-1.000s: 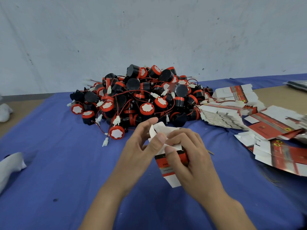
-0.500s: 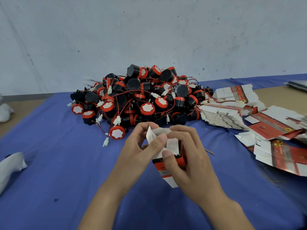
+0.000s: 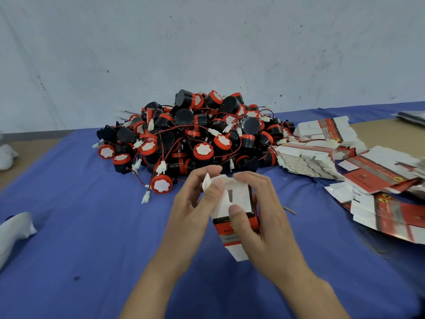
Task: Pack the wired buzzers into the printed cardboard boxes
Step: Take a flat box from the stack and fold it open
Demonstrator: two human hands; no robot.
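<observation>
The person stands at the counter, which has a blue cloth over it, and both hands are busy with one printed cardboard box. The box is up in the air, just above the cloth, near the front of the big pile of wired buzzers. The right hand has a firm grip on the box, with the thumb on the near side and the fingers curled round the far side. The left hand has a small grip on a white flap at the top, pinched between the thumb and the fingers. The top end looks open, but I cannot tell if a buzzer is inside. I think this is the step where the box is made ready at its open end. If the box is empty, the next move needs one hand to let go and fetch a buzzer. The closest one lies alone at the front of the pile, with its wire and white plug beside it. The wires in the pile are all tangled, so a pull may drag others along. More boxes wait flat in a stack to the right, just beside the pile.
</observation>
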